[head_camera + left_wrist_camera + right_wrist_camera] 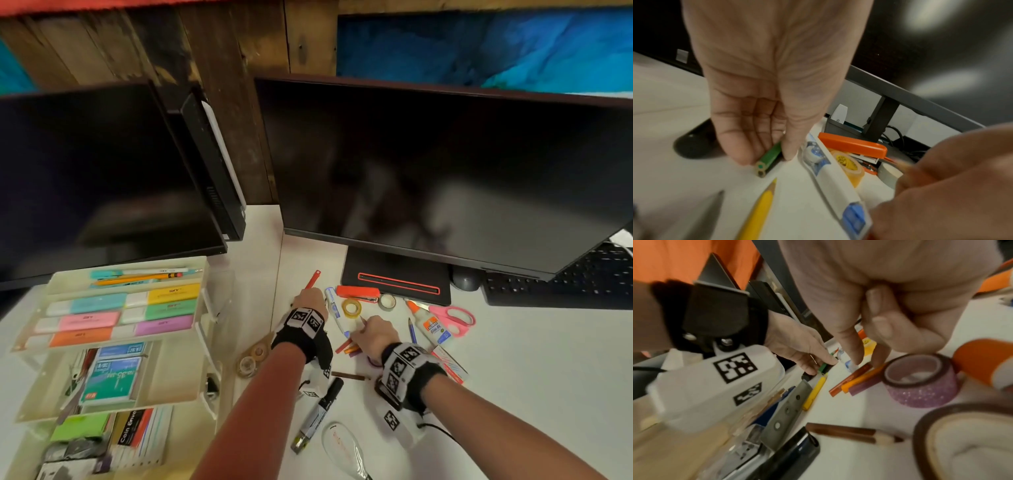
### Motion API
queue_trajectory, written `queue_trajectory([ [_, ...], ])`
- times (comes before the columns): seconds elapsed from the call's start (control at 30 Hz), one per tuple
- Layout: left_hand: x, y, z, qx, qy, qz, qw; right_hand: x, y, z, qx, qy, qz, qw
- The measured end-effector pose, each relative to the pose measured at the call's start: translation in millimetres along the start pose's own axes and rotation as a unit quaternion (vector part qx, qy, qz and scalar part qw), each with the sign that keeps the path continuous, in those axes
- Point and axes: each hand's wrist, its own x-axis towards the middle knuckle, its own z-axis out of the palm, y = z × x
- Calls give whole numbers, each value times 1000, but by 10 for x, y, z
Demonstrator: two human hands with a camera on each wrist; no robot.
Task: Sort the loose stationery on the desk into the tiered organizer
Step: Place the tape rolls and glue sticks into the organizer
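The cream tiered organizer (202,274) stands at the left with pencils, highlighters, pads and envelopes in its trays. My left hand (310,296) (766,155) pinches a small bundle of coloured pencils on the desk: a green pencil (770,154) over a black one, and a red pencil (313,279) sticking out beyond the fingers. My right hand (363,330) (863,360) is curled round a pencil whose tip points up. Its fingertips rest on the red, orange and purple pencils (857,379) lying side by side.
Around the hands lie a white-and-blue marker (334,308), orange stapler (358,293), yellow tape (351,307), glue bottle (430,322), pink scissors (452,318), brown pencil (349,376), black marker (320,414), yellow pencil (758,211) and purple glitter tape (920,386). Two monitors stand behind.
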Motion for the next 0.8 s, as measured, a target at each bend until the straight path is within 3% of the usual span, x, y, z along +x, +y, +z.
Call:
queue_trajectory([
  [0.2, -276, -272, -196, -197, 65, -9, 978, -14, -98, 20, 0, 0, 12, 1000],
  [0.27, -370, -383, -186, -322, 51, -19, 945, -45, -78, -25, 63, -13, 13, 998],
  [0.37, -545, -447, -170, -484, -12, -39, 874, -121, 2, -129, 183, -26, 5, 983],
  [0.4, -595, -450, -164, -513, -35, -46, 857, -135, 47, -147, 265, -41, 23, 963],
  [0.47, -683, -418, -172, -564, -81, -68, 819, -171, 161, -183, 442, -89, 73, 889],
  [0.53, -704, -371, -153, -619, -127, -103, 768, -207, 254, -214, 539, -127, 86, 828],
  [0.57, -697, -344, -142, -634, -140, -122, 751, -249, 266, -249, 565, -126, 79, 811],
  [0.6, -671, -319, -113, -625, -138, -132, 757, -271, 284, -274, 587, -116, 71, 798],
  [0.63, -647, -286, -94, -578, -123, -132, 796, -291, 298, -303, 607, -105, 62, 785],
  [0.73, -639, -192, -55, -290, -47, -89, 952, -303, 335, -322, 662, -126, 39, 738],
  [0.8, -655, -150, -24, -133, -9, -67, 989, -302, 351, -311, 704, -139, 47, 695],
])
